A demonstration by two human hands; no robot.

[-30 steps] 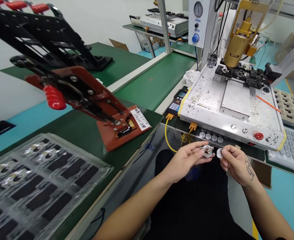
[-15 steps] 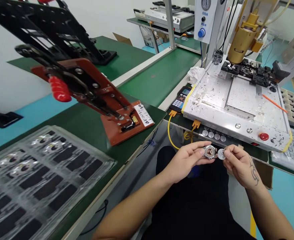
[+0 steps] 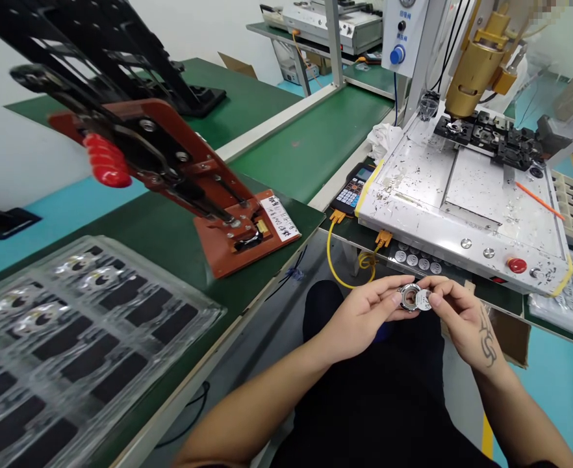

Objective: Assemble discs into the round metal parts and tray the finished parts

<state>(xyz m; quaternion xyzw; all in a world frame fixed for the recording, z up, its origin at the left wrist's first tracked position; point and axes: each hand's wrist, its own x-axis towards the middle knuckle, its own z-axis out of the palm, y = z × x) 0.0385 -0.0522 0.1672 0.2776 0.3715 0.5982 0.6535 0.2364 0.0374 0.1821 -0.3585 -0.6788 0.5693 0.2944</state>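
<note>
My left hand (image 3: 364, 312) is closed on a round metal watch case (image 3: 407, 297), its ring-shaped opening facing up. Pinched between the thumb and fingers of my right hand (image 3: 455, 312) is a thin silvery disc (image 3: 423, 300) with small dark print. The disc overlaps the right side of the watch case; whether the two touch I cannot tell. Both hands are above my lap, in front of the bench edge. Below the white machine, more printed discs (image 3: 412, 259) lie in a row on a dark sheet.
A white machine (image 3: 413, 208) with a gold cylinder (image 3: 466, 78) stands ahead. At left are a brown toggle press (image 3: 223, 257) with a red handle and a clear plastic tray (image 3: 135, 260) holding several metal parts. A keypad unit (image 3: 352, 194) with yellow cables sits beside the machine.
My right hand has moved left, bringing the disc from beside the watch case to over its right part. My left hand keeps its hold. The view has shifted slightly.
</note>
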